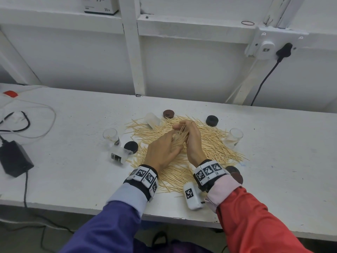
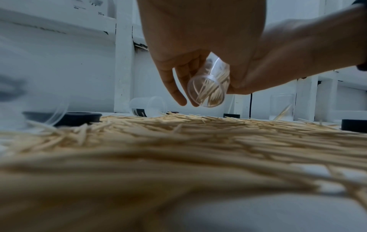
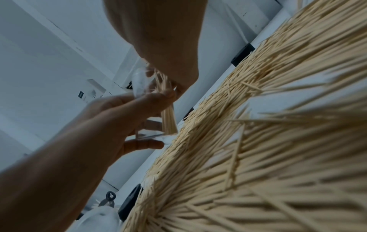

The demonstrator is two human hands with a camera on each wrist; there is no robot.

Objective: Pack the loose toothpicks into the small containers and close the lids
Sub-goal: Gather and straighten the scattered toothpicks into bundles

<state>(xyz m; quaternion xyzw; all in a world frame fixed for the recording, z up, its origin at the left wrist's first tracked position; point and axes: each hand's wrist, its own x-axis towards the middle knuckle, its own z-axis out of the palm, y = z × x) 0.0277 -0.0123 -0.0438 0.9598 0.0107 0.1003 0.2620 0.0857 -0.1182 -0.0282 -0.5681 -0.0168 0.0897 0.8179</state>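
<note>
Over the middle of the white table (image 1: 273,143), the left hand (image 1: 162,150) curls its fingers round a small clear container (image 2: 208,87), tilted with its bottom toward the left-wrist camera; toothpicks already lie inside it. Holding it at a slant above the heap probably lets any dropped sticks fall back onto the pile rather than scatter. The right hand (image 1: 191,137) pinches a bundle of toothpicks (image 1: 182,134) between thumb and fingers, held roughly parallel and aimed at the container's mouth, which would let them slide in together instead of jamming crosswise.

The loose toothpicks (image 1: 209,143) cover a wide patch of table beneath and around both hands, so most of the packing looks still ahead. Four more clear containers wait around the heap: one upright at the left (image 1: 110,135), one on its side just in front of it (image 1: 119,156), another lying at the far edge of the pile (image 1: 152,120), and one upright at the right (image 1: 234,136). None carries a lid. The dark round lids sit apart: one beside the fallen left container (image 1: 131,146), a brownish one at the far edge (image 1: 168,113), a black one further right (image 1: 212,120), and one partly hidden behind the right wrist (image 1: 235,173). Keeping them at the rim of the pile leaves them within reach for closing.

A black power adapter (image 1: 14,158) with cables lies at the far left.
</note>
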